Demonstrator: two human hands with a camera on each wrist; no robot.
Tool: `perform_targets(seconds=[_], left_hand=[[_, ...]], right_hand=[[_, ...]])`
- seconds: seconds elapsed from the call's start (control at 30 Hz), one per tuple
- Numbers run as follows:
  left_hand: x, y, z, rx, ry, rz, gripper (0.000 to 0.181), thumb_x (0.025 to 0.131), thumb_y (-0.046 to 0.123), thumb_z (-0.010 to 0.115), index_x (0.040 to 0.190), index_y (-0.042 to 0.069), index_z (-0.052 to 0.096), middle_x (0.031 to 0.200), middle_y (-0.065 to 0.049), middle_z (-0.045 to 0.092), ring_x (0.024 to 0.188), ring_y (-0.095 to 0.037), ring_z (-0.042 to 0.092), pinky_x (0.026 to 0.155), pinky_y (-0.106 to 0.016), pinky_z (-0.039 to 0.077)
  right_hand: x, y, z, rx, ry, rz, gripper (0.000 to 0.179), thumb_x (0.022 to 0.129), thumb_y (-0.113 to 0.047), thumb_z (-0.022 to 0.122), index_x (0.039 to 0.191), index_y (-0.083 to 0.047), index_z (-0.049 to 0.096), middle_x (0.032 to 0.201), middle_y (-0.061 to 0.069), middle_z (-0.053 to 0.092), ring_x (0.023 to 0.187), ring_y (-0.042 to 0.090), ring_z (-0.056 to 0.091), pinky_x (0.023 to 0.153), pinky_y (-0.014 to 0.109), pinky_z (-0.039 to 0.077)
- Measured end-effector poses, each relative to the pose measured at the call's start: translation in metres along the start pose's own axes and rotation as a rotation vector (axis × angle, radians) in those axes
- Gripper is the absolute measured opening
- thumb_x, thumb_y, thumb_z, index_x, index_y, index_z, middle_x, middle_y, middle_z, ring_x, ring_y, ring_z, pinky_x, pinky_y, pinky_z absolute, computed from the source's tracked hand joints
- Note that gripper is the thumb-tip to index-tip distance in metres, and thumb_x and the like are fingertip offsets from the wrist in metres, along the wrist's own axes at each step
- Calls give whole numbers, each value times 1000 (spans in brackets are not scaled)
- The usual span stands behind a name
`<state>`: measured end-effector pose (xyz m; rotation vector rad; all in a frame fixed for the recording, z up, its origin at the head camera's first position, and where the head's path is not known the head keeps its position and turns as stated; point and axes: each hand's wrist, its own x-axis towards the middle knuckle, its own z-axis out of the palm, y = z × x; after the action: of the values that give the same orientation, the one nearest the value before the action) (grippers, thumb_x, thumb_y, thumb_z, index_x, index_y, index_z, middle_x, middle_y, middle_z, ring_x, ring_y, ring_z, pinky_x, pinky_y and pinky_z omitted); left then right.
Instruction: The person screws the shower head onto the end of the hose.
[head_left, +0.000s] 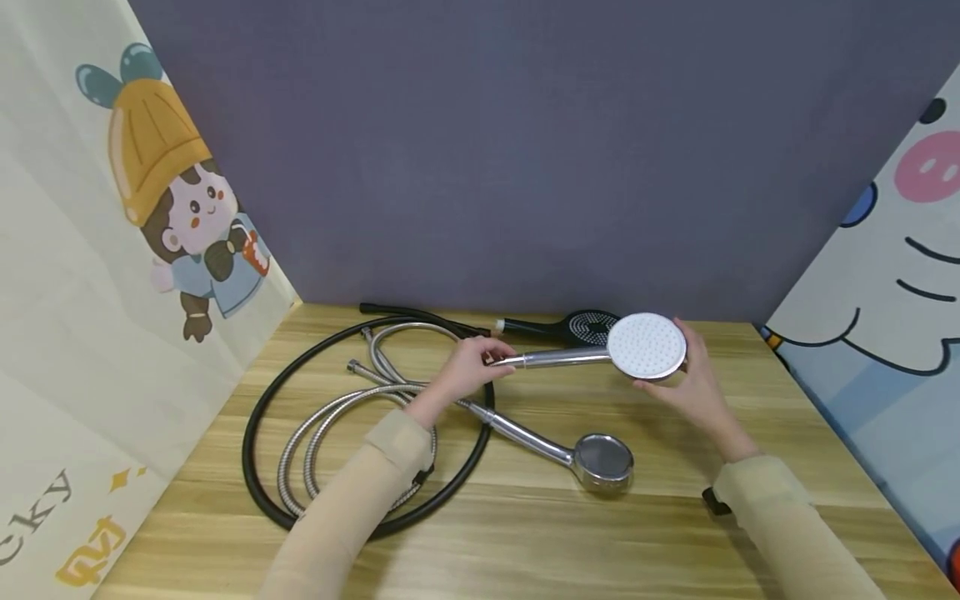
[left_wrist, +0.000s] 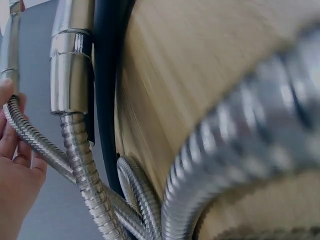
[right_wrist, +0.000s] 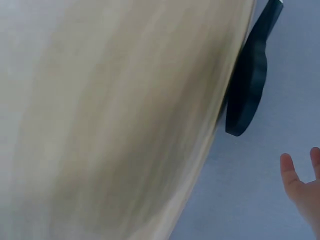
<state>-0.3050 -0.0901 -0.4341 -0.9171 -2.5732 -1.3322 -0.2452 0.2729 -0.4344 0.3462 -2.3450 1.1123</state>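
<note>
A chrome shower head with a white round face is held up, face toward me, its handle pointing left. My left hand pinches the end of a ribbed metal shower hose at the base of that handle. At the face's right edge, my right hand grips the rim, thumb below and fingers partly hidden behind. The right wrist view shows only fingertips of the right hand, without the shower head. Below lies a second chrome shower head, with a metal hose at its handle.
A black shower head lies along the back wall. A black hose loops around coiled metal hoses on the left of the wooden table. Printed cloth panels stand at both sides.
</note>
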Motion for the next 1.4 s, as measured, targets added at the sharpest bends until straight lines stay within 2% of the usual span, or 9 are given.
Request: perform_targets(seconds=[0.2,0.27,0.33,0.4,0.47,0.63,0.9,1.23,1.4], left_hand=[[1,-3,4,62,-63,3,20,81,19,75,98,12,69,87,2,65,78,-9,56,68,-22,47],[2,-4,5,68,-86,2,19,81,17,75,98,11,68,86,1,65,78,-9,57,67,-21,47],[5,-6,4,69,-108,8,20,80,15,75,97,9,68,86,0,66,77,-10,57,67,-21,47],[7,-9,3,53,-135,15,20,79,12,75,97,7,68,86,-3,67,77,-11,58,69,-20,48],[10,-11,1,33,-169,13,20,79,9,75,98,5,67,87,-4,67,78,-11,59,70,-21,49],[15,-14,-3,14,-268,-9,21,80,7,74,100,4,68,90,-5,68,81,-12,61,73,-22,51],[14,-19,1,59,-348,-10,19,80,9,74,98,6,69,88,-2,69,79,-9,60,73,-20,50],[13,-26,-1,61,-373,-49,19,78,5,75,97,5,69,88,-4,69,79,-9,61,73,-19,50],[13,-23,-1,71,-393,-64,19,79,7,76,97,5,69,88,-4,69,79,-9,61,73,-19,50]], right_hand=[[-5,9,4,-14,-45,-8,110,56,-7,90,144,2,24,137,27,34,119,39,38,87,3,32],[-5,12,5,-42,-69,-7,110,55,-8,91,142,4,25,135,28,35,120,41,38,97,17,35],[-6,14,7,-62,-95,-6,109,54,-10,91,140,5,27,134,29,35,121,43,36,103,38,35],[-6,17,8,-88,-121,-11,109,52,-13,92,139,6,29,133,31,36,122,46,35,101,58,31],[-6,20,9,-109,-148,-18,108,52,-16,93,137,7,30,132,32,36,122,48,35,98,66,28],[-7,25,10,-158,-222,-8,107,55,-23,92,137,7,30,131,32,36,120,49,38,97,67,30],[-9,27,5,-197,-358,18,110,59,-25,89,139,11,24,135,37,29,121,54,34,98,68,28],[-7,32,3,-196,-507,-14,105,63,-29,88,139,10,27,138,35,30,124,51,34,99,66,28],[-7,38,3,-168,-534,-19,102,63,-28,88,138,9,29,132,32,37,114,45,45,95,60,37]])
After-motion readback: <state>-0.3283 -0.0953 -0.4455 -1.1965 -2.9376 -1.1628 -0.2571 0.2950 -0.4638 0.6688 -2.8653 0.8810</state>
